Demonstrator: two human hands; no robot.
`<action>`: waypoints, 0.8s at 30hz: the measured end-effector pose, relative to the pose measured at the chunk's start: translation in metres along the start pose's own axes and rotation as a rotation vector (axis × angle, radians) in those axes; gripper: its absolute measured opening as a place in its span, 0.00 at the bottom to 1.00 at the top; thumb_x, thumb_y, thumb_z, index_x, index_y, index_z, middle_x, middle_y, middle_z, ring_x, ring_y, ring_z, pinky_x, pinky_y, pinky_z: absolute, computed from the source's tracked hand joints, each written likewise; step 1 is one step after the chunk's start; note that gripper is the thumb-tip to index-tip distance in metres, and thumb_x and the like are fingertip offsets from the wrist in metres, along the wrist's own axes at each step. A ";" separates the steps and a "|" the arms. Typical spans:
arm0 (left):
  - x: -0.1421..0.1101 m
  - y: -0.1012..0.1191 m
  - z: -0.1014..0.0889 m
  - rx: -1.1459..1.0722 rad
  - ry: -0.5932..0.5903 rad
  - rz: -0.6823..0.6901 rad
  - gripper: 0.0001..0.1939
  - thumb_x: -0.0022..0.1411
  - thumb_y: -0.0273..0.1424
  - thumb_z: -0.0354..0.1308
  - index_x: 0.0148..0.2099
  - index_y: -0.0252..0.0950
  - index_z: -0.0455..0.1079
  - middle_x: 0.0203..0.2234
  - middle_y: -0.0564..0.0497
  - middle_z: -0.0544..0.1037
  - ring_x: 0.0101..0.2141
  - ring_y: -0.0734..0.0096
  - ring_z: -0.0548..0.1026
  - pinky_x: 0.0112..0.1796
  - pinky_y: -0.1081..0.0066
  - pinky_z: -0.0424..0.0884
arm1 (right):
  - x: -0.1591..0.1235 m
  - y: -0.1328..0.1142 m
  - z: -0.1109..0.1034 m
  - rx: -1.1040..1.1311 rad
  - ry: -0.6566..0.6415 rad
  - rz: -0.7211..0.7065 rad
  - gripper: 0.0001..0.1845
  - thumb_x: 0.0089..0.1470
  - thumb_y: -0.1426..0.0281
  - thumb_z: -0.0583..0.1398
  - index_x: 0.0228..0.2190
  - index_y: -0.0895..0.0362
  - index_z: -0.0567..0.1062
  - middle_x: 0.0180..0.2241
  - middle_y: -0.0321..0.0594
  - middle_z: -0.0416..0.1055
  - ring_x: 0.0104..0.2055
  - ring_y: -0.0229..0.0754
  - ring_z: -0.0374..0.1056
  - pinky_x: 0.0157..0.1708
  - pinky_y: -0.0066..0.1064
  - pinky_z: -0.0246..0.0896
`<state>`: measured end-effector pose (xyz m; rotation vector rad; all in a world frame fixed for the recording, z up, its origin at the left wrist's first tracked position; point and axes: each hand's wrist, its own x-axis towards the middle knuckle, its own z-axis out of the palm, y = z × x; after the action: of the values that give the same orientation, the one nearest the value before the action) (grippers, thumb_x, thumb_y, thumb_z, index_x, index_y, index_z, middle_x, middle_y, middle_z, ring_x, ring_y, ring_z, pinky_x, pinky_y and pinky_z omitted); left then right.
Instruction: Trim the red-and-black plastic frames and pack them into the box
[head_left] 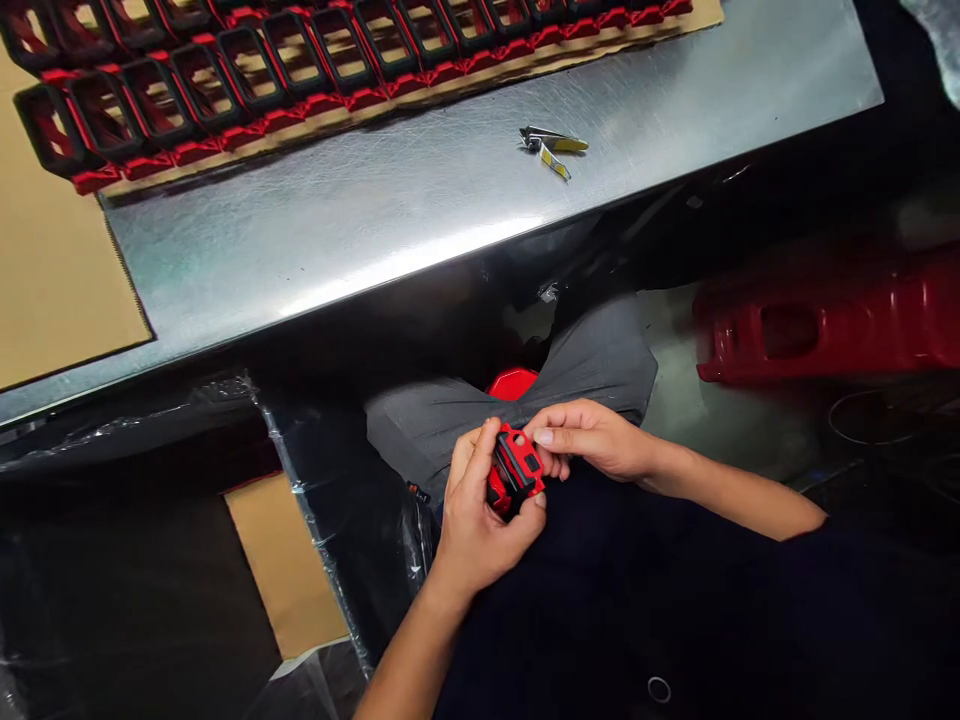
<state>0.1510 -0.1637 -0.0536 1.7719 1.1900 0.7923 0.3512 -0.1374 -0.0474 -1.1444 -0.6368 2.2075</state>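
Observation:
Above my lap, my left hand (480,510) grips a small red and black plastic part (517,462) between its thumb and fingers. The part has a red face with a round hole and a small black square, and a dark frame-like body. My right hand (589,440) is closed in a pinch at the part's upper right edge, thumb and forefinger touching it near the hole. Whether those fingertips also hold something small is hidden.
On the metal table (337,220), rows of similar red and black parts (210,85) stand on cardboard (60,250). A nail clipper (553,148) with yellow levers lies near the table's front edge. A red plastic stool (840,320) is at the right, and black plastic sheeting (135,560) at lower left.

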 end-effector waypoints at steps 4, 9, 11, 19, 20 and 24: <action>0.004 0.005 -0.003 0.083 -0.018 0.032 0.40 0.58 0.30 0.61 0.71 0.40 0.54 0.48 0.43 0.72 0.47 0.59 0.76 0.45 0.59 0.78 | 0.002 0.009 -0.004 0.171 -0.058 0.122 0.20 0.52 0.57 0.70 0.36 0.62 0.77 0.28 0.37 0.75 0.25 0.31 0.70 0.24 0.21 0.66; 0.005 0.007 -0.004 0.144 -0.021 0.013 0.53 0.55 0.33 0.65 0.75 0.38 0.39 0.50 0.42 0.77 0.31 0.70 0.77 0.32 0.69 0.79 | 0.006 0.023 -0.008 0.323 -0.115 0.162 0.21 0.48 0.59 0.73 0.31 0.61 0.73 0.26 0.35 0.74 0.23 0.31 0.69 0.23 0.21 0.68; 0.004 0.004 -0.003 0.116 -0.022 0.016 0.55 0.56 0.33 0.65 0.75 0.39 0.33 0.53 0.41 0.77 0.26 0.74 0.75 0.29 0.71 0.78 | 0.007 0.025 -0.010 0.332 -0.110 0.144 0.22 0.47 0.58 0.73 0.30 0.60 0.73 0.26 0.35 0.73 0.23 0.32 0.69 0.23 0.22 0.67; -0.006 -0.020 0.002 -0.562 -0.208 -0.290 0.41 0.63 0.56 0.57 0.69 0.39 0.57 0.48 0.38 0.80 0.28 0.68 0.78 0.30 0.66 0.78 | -0.003 -0.001 -0.013 -0.880 0.029 -0.726 0.05 0.59 0.66 0.66 0.35 0.51 0.83 0.33 0.41 0.78 0.36 0.41 0.72 0.38 0.34 0.67; -0.007 -0.020 0.003 -0.662 -0.226 -0.335 0.43 0.60 0.59 0.58 0.68 0.38 0.59 0.47 0.39 0.80 0.30 0.66 0.79 0.30 0.66 0.78 | -0.004 -0.005 -0.013 -1.058 0.006 -0.849 0.06 0.61 0.67 0.64 0.38 0.49 0.84 0.34 0.41 0.79 0.37 0.42 0.72 0.39 0.34 0.66; -0.005 -0.016 0.011 -0.849 -0.167 -0.374 0.38 0.55 0.53 0.67 0.63 0.45 0.64 0.56 0.40 0.76 0.44 0.57 0.81 0.36 0.65 0.80 | -0.004 -0.014 -0.013 -1.410 -0.053 -1.099 0.12 0.66 0.70 0.58 0.43 0.49 0.82 0.36 0.41 0.81 0.40 0.44 0.74 0.37 0.34 0.66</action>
<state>0.1517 -0.1685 -0.0731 0.8676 0.8441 0.7477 0.3679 -0.1281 -0.0433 -0.8185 -2.2974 0.6466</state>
